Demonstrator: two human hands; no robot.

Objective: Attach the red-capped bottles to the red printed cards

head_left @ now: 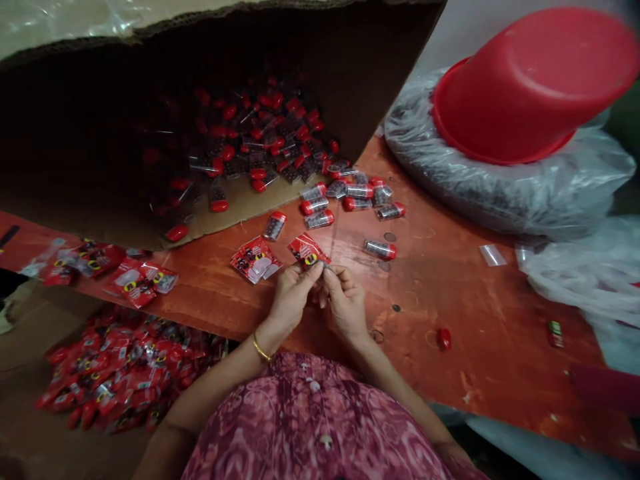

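A small red printed plastic packet [309, 249] with a yellow-and-black mark juts out beyond my fingertips. My left hand [294, 291], with a gold bangle at the wrist, pinches its near edge between thumb and fingers. Against it, thumb to thumb, my right hand [345, 297] is closed at the same edge; the fingers hide the packet's lower part. Just left lies another red packet [256, 259] with a clear window. Beyond the hands rests a clear tube with a red cap and dark contents [275, 226]. A similar tube [380, 249] lies to the right.
A large cardboard box [240, 208] lies open toward me, with many red-capped tubes inside and spilling out. Filled red packets [125, 373] heap in a carton below left. A red bucket [505, 100] stands upside down on a plastic-wrapped bundle [480, 190]. A loose red cap [444, 339] lies right.
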